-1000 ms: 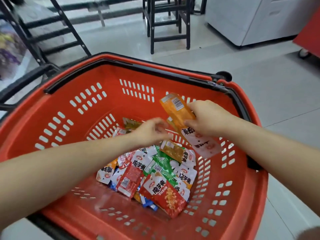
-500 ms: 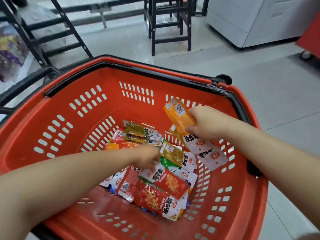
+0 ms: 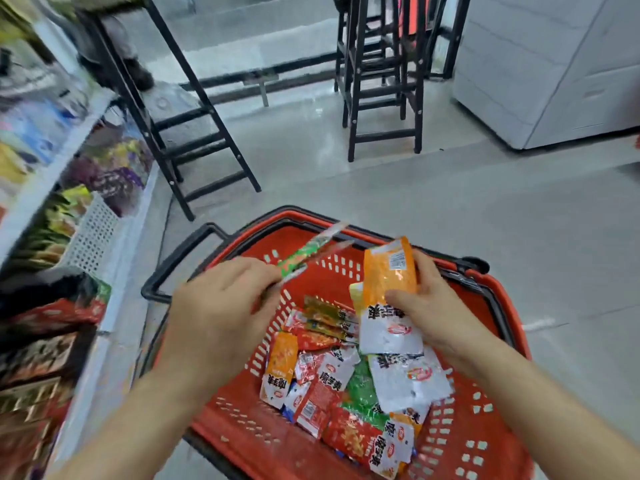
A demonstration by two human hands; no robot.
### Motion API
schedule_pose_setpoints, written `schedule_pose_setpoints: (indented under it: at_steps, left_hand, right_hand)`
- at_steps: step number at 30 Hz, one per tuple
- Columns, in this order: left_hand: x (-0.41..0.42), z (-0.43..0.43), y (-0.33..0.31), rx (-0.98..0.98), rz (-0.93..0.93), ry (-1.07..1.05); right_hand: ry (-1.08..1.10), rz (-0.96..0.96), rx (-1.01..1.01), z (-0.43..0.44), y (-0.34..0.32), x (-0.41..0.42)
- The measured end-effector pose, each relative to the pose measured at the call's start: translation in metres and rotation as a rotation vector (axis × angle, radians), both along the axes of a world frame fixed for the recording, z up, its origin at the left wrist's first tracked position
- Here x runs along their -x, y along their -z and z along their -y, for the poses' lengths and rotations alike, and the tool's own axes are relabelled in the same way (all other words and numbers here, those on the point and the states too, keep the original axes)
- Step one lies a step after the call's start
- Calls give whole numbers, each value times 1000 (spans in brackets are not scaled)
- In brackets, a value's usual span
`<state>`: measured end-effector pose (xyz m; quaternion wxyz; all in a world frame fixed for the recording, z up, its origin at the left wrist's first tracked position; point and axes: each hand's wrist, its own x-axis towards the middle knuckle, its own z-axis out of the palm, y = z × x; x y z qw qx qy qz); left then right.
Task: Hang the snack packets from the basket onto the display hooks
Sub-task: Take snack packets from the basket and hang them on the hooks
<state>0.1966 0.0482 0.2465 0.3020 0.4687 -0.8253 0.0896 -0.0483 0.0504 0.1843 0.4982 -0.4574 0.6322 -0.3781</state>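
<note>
A red shopping basket sits on the floor in front of me, with several snack packets heaped in its bottom. My left hand is raised above the basket's left side and pinches a green packet, which shows edge-on and blurred. Over the basket's right side, my right hand grips an orange and white packet; other white packets hang below it. No display hooks can be made out.
Store shelves packed with bagged goods run along the left, blurred. A black metal frame and stacked black stools stand on the tiled floor beyond the basket. At the back right is a white cabinet.
My left hand has come up out of the basket holding a green packet. The view has tilted up and left, bringing the shelves into sight. My right hand keeps its orange packet.
</note>
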Motion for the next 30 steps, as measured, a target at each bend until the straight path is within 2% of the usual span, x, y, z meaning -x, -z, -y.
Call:
schedule_pose_setpoints:
  at_steps: [3, 5, 6, 8, 12, 15, 17, 20, 21, 23, 24, 27, 30]
  left_hand:
    - [10, -36, -51, 58, 49, 123]
    - [14, -55, -94, 13, 55, 158]
    - [13, -63, -120, -15, 50, 164]
    - [11, -80, -180, -34, 37, 186]
    - [6, -111, -320, -26, 26, 170]
    - [-5, -134, -424, -156, -152, 95]
    - [-12, -150, -488, -254, -321, -47]
    - [-13, -171, -568, -342, -551, -417]
    - [-11, -178, -583, -408, -639, -466]
    - [-2, -197, -606, -546, -920, -375]
    - [3, -208, -614, -548, -1018, -346]
    - [12, -249, -630, -391, -1165, -492]
    - [6, -286, -644, -156, -1244, -643]
  right_hand:
    - [128, 372, -7, -12, -75, -33]
    - [225, 657, -77, -21, -137, -48]
    - [228, 733, -112, -27, -172, -54]
    - [203, 674, -99, -43, -246, -67]
    - [138, 497, 113, -65, -393, -95]
    - [60, 422, 179, -71, -495, -107]
    - [-5, 408, 252, -74, -549, -109]
    - [-174, 460, 328, -85, -615, -112]
    - [-231, 498, 342, -91, -631, -114]
    - [-339, 561, 361, -107, -656, -119]
    - [-386, 583, 373, -118, -666, -123]
    - [-512, 613, 364, -149, -685, -135]
    - [-719, 510, 405, -177, -702, -155]
